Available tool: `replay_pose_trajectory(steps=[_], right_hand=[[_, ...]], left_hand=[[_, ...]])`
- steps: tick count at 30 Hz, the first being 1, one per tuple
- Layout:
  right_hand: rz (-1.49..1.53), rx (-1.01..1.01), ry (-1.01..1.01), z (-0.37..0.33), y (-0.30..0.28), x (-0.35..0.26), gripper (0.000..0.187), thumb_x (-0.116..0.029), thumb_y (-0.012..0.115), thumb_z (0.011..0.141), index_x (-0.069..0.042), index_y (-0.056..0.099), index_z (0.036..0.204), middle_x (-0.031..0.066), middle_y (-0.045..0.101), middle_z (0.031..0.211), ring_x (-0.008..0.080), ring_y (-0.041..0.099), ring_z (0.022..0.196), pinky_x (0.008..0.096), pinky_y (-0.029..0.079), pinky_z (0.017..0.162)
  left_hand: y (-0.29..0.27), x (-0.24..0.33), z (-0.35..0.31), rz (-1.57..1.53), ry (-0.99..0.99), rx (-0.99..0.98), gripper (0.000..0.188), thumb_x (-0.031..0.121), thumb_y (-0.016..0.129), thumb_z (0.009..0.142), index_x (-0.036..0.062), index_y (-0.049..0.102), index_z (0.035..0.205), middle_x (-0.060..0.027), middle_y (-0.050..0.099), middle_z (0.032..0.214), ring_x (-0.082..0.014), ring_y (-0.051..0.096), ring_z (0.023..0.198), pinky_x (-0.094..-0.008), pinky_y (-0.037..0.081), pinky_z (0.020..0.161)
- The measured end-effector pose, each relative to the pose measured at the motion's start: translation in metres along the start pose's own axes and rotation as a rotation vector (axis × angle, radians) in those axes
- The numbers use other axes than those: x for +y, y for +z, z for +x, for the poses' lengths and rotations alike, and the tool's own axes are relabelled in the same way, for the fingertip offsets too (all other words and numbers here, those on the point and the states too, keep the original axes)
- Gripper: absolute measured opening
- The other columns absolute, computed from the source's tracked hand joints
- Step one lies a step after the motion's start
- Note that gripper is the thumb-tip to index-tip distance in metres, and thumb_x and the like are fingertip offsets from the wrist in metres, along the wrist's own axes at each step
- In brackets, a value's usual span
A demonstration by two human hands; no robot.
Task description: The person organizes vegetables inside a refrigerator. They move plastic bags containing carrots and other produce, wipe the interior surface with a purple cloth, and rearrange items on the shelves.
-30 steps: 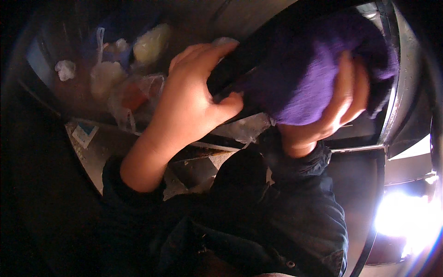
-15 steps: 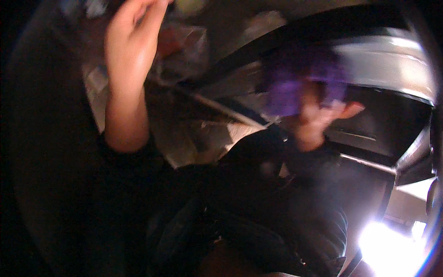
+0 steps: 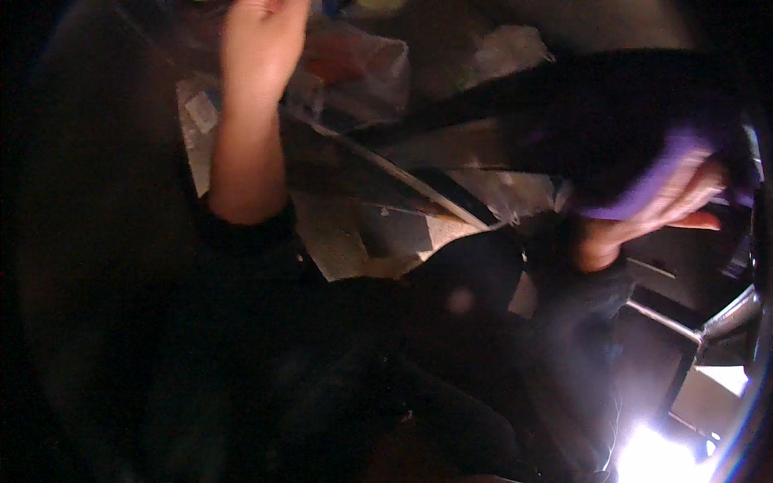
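My right hand (image 3: 672,197) is at the right, blurred, with a purple cloth (image 3: 644,189) against its palm and fingers. One finger sticks out apart from the cloth. Part of the cloth is lost in shadow. My left hand (image 3: 264,40) is raised at the top, left of the middle, and the upper edge cuts off its fingers. Whether it holds anything is hidden. Just right of it lies a clear plastic bag (image 3: 378,68) with something reddish inside.
A pale crumpled plastic bag (image 3: 511,52) lies farther back. A thin light rail (image 3: 403,173) runs slantwise across the middle. Dark panels with a pale-edged frame (image 3: 664,318) stand at the right, above a bright light (image 3: 656,459) at the lower right.
My right hand has moved to the right with the purple cloth. A dark shape now covers most of the shiny curved surface behind it. My left hand sits slightly farther right and higher.
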State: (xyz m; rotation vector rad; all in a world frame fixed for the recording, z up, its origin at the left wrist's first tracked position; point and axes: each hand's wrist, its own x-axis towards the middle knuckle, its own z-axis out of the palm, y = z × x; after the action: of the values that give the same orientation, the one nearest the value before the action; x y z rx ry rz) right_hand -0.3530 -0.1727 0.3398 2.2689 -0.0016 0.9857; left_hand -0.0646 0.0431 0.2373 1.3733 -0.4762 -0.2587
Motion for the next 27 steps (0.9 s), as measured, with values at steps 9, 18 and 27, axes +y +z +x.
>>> replay_pose_trajectory(steps=[9,18,27], right_hand=[[0.456,-0.61,-0.214,-0.12,0.072,-0.127,0.036,-0.019,0.058,0.077,-0.013,0.058,0.112,-0.001,0.056,0.11,0.0158,0.05,0.11,0.0435,0.033,0.097],[0.999,-0.894,0.194,-0.123,0.027,-0.138,0.065,-0.012,0.068,0.065,-0.004,0.047,0.126,0.0144,0.05,0.124,0.0324,0.043,0.121,0.0497,0.023,0.109],[1.316,-0.977,0.488,-0.161,0.025,-0.151,0.067,-0.015,0.065,0.066,-0.005,0.045,0.129,0.0172,0.047,0.128,0.0346,0.041,0.123,0.045,0.029,0.107]], left_hand=[[-0.004,-0.112,0.02,0.546,-0.1,-0.003,0.032,0.031,0.063,0.084,0.0022,0.066,0.098,-0.0126,0.069,0.088,-0.0249,0.066,0.084,-0.0347,0.049,0.077],[0.018,-0.189,0.006,0.996,-0.067,-0.146,0.028,0.017,0.062,0.081,0.007,0.063,0.107,-0.0157,0.065,0.103,-0.0322,0.061,0.098,-0.0451,0.046,0.085],[0.024,-0.22,-0.011,1.27,-0.039,0.019,0.041,0.017,0.064,0.078,0.0118,0.056,0.118,-0.0107,0.053,0.124,-0.0321,0.042,0.122,-0.0601,0.017,0.105]])
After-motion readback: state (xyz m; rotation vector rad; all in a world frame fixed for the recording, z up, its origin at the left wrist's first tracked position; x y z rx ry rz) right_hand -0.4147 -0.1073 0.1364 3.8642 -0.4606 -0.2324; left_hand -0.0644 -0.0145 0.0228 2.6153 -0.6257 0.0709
